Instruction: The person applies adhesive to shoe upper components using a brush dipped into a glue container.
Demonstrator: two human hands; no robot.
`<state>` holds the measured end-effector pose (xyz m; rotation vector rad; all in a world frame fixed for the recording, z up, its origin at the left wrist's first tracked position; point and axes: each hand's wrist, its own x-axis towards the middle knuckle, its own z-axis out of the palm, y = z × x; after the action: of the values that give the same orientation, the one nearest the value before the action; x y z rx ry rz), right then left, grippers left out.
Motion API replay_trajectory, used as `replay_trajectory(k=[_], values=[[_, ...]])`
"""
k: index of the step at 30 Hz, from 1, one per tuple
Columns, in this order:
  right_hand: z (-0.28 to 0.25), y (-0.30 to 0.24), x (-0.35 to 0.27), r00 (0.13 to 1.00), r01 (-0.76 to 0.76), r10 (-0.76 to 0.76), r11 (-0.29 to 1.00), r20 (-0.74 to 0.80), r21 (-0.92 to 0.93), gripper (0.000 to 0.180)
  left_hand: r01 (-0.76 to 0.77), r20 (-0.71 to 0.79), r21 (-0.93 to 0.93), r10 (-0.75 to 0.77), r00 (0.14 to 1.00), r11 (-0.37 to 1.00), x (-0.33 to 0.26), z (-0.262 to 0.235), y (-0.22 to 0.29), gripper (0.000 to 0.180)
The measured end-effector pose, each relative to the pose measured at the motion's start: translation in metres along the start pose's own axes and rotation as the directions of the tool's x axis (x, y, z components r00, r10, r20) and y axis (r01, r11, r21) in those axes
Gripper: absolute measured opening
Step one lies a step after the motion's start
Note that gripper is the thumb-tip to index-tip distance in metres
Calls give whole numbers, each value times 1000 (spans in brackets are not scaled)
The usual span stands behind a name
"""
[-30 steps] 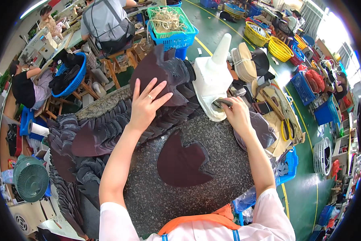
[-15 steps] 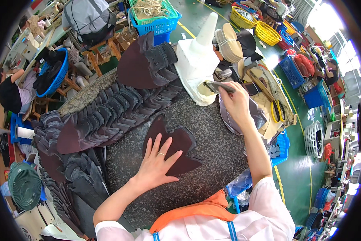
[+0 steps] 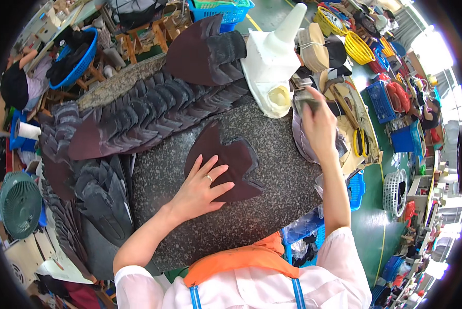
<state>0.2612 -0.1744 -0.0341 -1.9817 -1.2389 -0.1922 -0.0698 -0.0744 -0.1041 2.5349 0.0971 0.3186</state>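
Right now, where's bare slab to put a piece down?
Free: speckled slab right of the dark leather piece under the left hand, and its near edge. Crowded: stacked cut pieces left, white container by the right hand.

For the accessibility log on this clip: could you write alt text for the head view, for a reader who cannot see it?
A person's left hand lies flat on a dark maroon cut leather piece on a speckled stone worktable, while the right hand holds a small brush beside a white glue container. Rows of overlapped dark pieces fan along the table's far and left edges.
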Motion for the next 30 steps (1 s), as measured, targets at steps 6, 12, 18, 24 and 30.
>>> replay_trajectory(k=[6, 12, 18, 24, 30], values=[[8, -48, -33, 741, -116, -104, 953, 663, 279, 20, -21, -10, -4, 21, 1000, 1000, 0, 4, -2, 60], [13, -40, -61, 674, 344, -525, 846, 520, 408, 46, 37, -64, -48, -40, 997, 998, 0, 2, 3, 55], [12, -25, -51, 850, 7, -138, 968, 508, 251, 17, 39, -63, -71, -43, 997, 997, 5, -1, 5, 44], [36, -61, -10, 748, -9, -187, 956, 637, 292, 21, 48, -80, -72, -54, 995, 996, -1, 5, 2, 46], [51, -61, -37, 895, 180, -291, 929, 338, 324, 37, 62, -81, -102, -70, 994, 993, 1, 6, 6, 46]])
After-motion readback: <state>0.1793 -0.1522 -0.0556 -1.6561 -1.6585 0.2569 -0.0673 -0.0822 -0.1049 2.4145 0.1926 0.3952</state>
